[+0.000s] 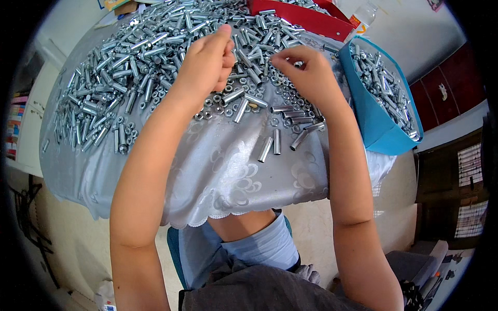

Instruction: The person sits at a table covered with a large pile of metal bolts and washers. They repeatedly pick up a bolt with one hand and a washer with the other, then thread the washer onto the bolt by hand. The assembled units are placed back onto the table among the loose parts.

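My left hand (pixel 210 65) is closed over the middle of the table, thumb on top and fingers curled in; whatever it may hold is hidden. To its right, my right hand (pixel 306 72) bends down with thumb and fingertips drawn together above loose hex nuts (pixel 282 88). Anything in that pinch is too small to make out. Between and below the hands lie plain metal sleeves (pixel 241 110), some scattered toward the near edge. A large heap of shiny expansion bolts (pixel 119 72) spreads across the left and far side.
A blue fabric bin (pixel 386 129) full of metal parts stands at the right edge. Behind are a red box (pixel 306 22) with more parts and a clear plastic bottle (pixel 364 15). A silvery patterned tablecloth (pixel 228 171) hangs over the near edge above my lap.
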A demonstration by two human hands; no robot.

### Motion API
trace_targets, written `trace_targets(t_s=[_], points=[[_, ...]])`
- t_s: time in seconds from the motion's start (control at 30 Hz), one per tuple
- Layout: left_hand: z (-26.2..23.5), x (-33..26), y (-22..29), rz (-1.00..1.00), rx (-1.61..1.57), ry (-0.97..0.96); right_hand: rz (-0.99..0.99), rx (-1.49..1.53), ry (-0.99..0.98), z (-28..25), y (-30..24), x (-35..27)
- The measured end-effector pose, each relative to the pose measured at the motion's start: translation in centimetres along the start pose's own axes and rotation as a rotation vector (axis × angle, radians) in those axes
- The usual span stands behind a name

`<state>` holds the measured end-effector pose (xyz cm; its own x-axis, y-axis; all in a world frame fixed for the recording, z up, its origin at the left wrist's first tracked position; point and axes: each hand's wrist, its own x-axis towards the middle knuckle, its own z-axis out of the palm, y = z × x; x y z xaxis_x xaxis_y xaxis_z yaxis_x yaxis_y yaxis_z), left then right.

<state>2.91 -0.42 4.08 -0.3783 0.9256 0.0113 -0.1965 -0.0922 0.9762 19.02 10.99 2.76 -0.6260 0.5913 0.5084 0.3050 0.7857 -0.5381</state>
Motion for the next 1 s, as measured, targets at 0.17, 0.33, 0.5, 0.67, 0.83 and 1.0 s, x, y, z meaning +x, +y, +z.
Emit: trace_targets(t_s=[0.17,0.33,0.5,0.67,0.83,1.0], points=[[-0.1,-0.1,0.3,-0.008,-0.035,0.005,-0.133,-0.202,-0.105,0.5,1.6,-0.3],[0.2,-0.2,0.1,0.033,0.019,-0.005,-0.07,-0.243,-0.055,0.8,1.3,-0.5],[0.4,-0.2,-0.1,0.022,0.044,0.003,-0.065,-0.305,-0.059,1.2,1.3,-0.5],[0.4,-0.2,-0.4,0.04,0.037,-0.028,-0.114,-0.397,-0.003,2.0,1.0,-0.7],[0.6,-0.2,-0.4,0.027,0.047,-0.02,-0.124,-0.325,0.012,2.9,1.8,-0.4],[0.8,-0.3,-0.4,0.045,0.062,-0.024,-0.122,-0.388,0.012,2.9,1.5,-0.3]])
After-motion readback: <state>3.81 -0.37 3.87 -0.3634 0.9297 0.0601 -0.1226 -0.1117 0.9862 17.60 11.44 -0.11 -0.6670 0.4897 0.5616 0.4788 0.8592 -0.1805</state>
